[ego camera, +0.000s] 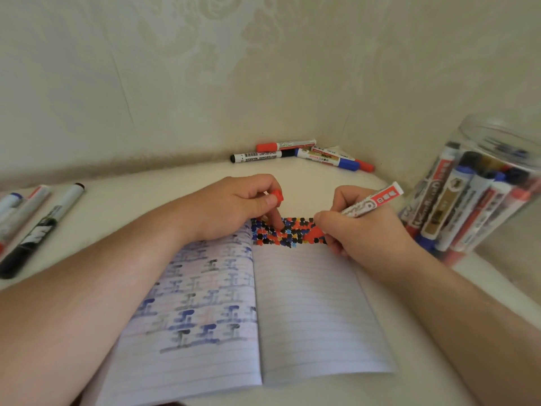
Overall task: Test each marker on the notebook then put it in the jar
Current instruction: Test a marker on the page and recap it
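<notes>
right hand (360, 232) grips a white, red-printed marker (371, 202), tip on the notebook (307, 303) dots; left hand (234, 206) pinches its red cap (277, 197).

Open notebook (292, 303) in the middle, jar (474, 194) of markers on its right, loose markers (298, 155) behind, more markers (38, 224) left

The right hand (355, 235) hides the marker (371, 203) tip.
</notes>
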The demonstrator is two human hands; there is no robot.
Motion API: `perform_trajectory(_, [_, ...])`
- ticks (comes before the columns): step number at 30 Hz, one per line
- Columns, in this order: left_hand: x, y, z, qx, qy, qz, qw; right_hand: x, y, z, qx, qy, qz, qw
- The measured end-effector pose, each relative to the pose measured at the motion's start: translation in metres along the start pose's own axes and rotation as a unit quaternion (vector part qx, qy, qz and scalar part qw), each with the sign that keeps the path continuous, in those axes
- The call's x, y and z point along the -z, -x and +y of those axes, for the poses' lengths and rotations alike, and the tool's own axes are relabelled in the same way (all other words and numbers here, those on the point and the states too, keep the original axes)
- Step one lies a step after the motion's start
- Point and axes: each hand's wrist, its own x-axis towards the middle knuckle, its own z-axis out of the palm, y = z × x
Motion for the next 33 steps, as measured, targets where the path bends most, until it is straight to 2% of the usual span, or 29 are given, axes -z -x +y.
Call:
perform_trajectory(4, [0.0005,-0.0021,-0.0056,0.011,-0.037,0.033,0.999,-0.0016,-0.0018,0.0009,-0.008,-0.007,-0.005,1.000])
perform_trajectory(6, [0.0009,-0.0015,-0.0040,0.021,-0.075,0.016,0.997,-0.0040,-0.0028,0.0031,-0.014,-0.008,-0.006,1.000])
perform_trajectory(9, [-0.0005,-0.0005,-0.0019,-0.005,-0.198,-0.032,0.980,-0.0042,-0.0025,0.0018,-0.019,-0.004,-0.001,1.000])
perform_trajectory(12, [-0.0017,-0.0022,-0.0030,-0.019,-0.242,-0.044,0.969,-0.0028,-0.0015,0.0004,-0.016,-0.007,0.009,1.000])
perform_trajectory(33, [-0.0021,-0.0070,-0.0090,-0.021,-0.223,-0.043,0.974,-0.0080,-0.0039,0.0048,-0.005,0.043,0.004,0.999])
